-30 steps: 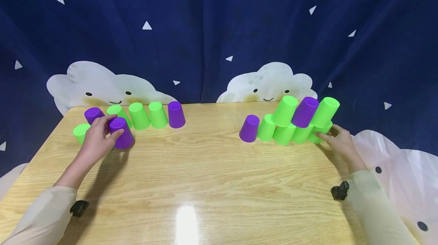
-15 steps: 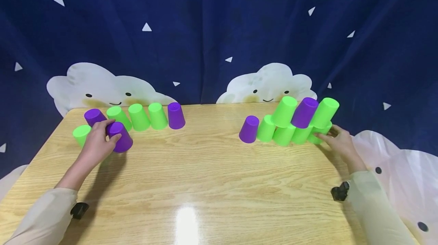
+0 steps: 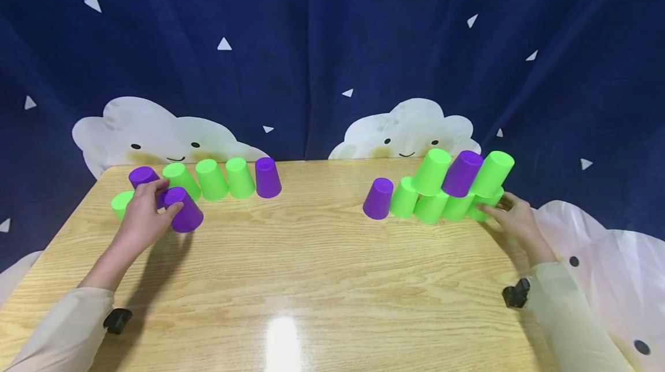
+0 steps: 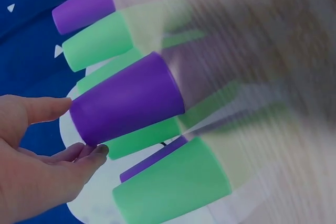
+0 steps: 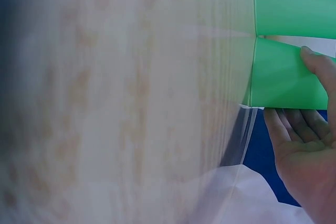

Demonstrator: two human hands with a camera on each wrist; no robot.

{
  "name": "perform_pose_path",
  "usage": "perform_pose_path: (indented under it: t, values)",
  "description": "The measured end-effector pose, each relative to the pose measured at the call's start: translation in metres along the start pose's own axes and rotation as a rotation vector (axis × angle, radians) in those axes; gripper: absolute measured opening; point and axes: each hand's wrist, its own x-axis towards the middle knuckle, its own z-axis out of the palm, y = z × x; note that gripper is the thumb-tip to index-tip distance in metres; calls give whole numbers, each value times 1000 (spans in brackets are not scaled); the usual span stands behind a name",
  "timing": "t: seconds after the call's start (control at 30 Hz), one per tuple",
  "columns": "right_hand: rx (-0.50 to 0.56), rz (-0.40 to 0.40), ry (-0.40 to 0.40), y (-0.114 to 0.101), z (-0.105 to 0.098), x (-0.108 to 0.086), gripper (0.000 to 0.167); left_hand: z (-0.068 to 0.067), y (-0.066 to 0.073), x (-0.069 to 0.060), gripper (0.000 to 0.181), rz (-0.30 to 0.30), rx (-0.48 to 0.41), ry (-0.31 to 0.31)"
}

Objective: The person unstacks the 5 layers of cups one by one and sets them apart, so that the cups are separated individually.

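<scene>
At the left of the head view my left hand (image 3: 145, 216) holds an upside-down purple cup (image 3: 186, 211) between thumb and fingers near its closed end. The left wrist view shows that purple cup (image 4: 128, 98) in front of the row behind it. Beside the hand, a green cup (image 3: 121, 203) and another purple cup (image 3: 142, 175) are partly hidden. On the right, my right hand (image 3: 514, 219) grips the end green cup (image 3: 479, 209) of a bottom row. In the right wrist view its thumb and fingers lie on opposite sides of this green cup (image 5: 286, 77).
Three green cups, one here (image 3: 212, 180), and a purple cup (image 3: 268, 178) line the back left of the wooden table (image 3: 332, 268). On the right, two green cups and a purple cup (image 3: 462, 174) form an upper tier. A purple cup (image 3: 378, 198) ends the lower row.
My left hand and its purple cup have shifted slightly toward me, mostly in the first half second. The right hand and the stacked cups stay as they were.
</scene>
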Motion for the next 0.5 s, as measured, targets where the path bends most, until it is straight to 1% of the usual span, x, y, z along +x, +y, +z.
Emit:
perform_pose_path:
  t: [0.17, 0.27, 0.4, 0.5]
  values:
    - [-5, -10, 5, 1, 1, 0, 77, -6, 3, 0, 56, 20, -29, 32]
    - [-16, -11, 9, 2, 1, 1, 75, -6, 8, 2, 54, 49, -60, 52]
    - [-26, -7, 15, 3, 0, 1, 75, 1, 22, 8, 52, 103, -123, 96]
    - [-17, -6, 14, 4, 0, 2, 76, 10, 34, 13, 51, 149, -172, 138]
